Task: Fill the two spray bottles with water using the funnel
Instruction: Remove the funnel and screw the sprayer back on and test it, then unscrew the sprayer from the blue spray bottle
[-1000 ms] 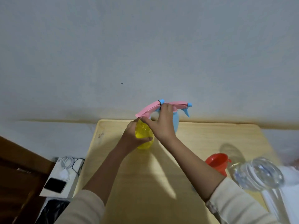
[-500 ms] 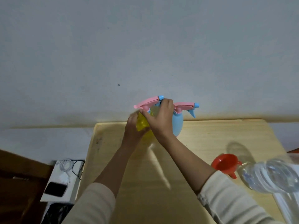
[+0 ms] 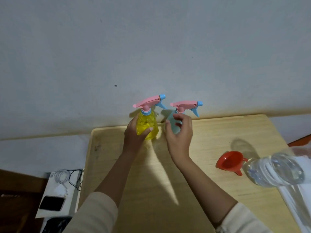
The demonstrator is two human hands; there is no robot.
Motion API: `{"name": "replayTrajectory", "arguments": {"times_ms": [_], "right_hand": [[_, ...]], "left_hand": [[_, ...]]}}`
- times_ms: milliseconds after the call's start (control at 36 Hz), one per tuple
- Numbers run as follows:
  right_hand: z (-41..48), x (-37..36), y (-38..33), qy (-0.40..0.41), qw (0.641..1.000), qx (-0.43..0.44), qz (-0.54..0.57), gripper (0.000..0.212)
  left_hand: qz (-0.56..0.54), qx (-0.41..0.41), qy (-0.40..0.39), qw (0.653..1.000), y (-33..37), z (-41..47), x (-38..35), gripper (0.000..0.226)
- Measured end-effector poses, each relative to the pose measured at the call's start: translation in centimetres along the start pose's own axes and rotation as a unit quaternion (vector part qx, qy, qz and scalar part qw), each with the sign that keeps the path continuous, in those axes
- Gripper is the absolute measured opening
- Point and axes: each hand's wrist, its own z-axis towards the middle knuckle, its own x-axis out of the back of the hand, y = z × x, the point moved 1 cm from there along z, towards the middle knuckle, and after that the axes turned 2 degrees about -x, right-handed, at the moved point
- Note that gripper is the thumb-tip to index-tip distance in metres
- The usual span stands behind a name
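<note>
Right now I am leaning over the pale wooden table (image 3: 210, 190), which is pushed up against the grey wall (image 3: 151, 47) and is filling most of my view. Next in size, the clear water bottle (image 3: 276, 172) is lying blurred at my near right, its mouth pointing toward the red funnel (image 3: 229, 161), which is resting on the tabletop just beside it; whether the two are touching I cannot tell. I can read no label or writing on the bottle.

At the far edge of the table both spray bottles are standing upright, side by side, each with a pink trigger head and a blue nozzle pointing right. My left hand (image 3: 134, 135) is wrapping around the yellow spray bottle (image 3: 148, 126), thumb across its front, gripping the body firmly. My right hand (image 3: 180, 137) is hovering in front of the blue spray bottle (image 3: 175, 125) with the fingers spread and curled, holding nothing; one fingertip may be brushing the bottle, but I cannot say for sure. Neither spray bottle is showing any brand or print that I can make out.

Down to my left, off the table, a white box (image 3: 53, 195) is carrying a coiled white cable (image 3: 62, 175) and a dark phone (image 3: 52, 202).
</note>
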Motion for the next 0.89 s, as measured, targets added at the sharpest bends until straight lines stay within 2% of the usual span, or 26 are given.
{"name": "replayTrajectory", "arguments": {"times_ms": [139,222,417,528,611,722,806,889], "right_hand": [[0.2,0.5,2.8,0.037,0.992,-0.118,-0.030,0.039],[1.9,0.0,3.3,0.028,0.992,-0.120,-0.032,0.046],[4.1,-0.7,3.6,0.048,0.993,-0.104,-0.002,0.014],[3.3,0.2,3.4,0.061,0.993,-0.097,0.015,0.015],[2.6,1.4,2.8,0.030,0.993,-0.105,0.041,0.016],[1.2,3.8,1.6,-0.036,0.993,-0.093,0.070,0.012],[0.2,5.7,0.6,-0.091,0.987,-0.104,0.083,0.010],[-1.0,7.6,-0.6,-0.109,0.975,-0.134,0.137,0.019]], "left_hand": [[-0.001,0.000,0.006,1.000,-0.3,0.0,-0.1,0.062],[-0.009,-0.001,0.006,1.000,-0.4,-0.1,-0.1,0.061],[-0.004,0.001,0.015,1.000,-0.3,-0.3,-0.2,0.070],[0.014,0.008,0.014,1.000,0.1,-0.6,-0.2,0.068],[0.030,0.016,0.039,0.999,0.4,-1.4,-0.4,0.074],[0.009,0.010,0.099,0.995,2.1,-5.2,-0.8,0.072],[-0.043,-0.007,0.024,0.999,3.9,-9.1,-1.8,0.080],[0.011,-0.059,-0.085,0.995,5.5,-11.6,-3.2,0.101]]}}
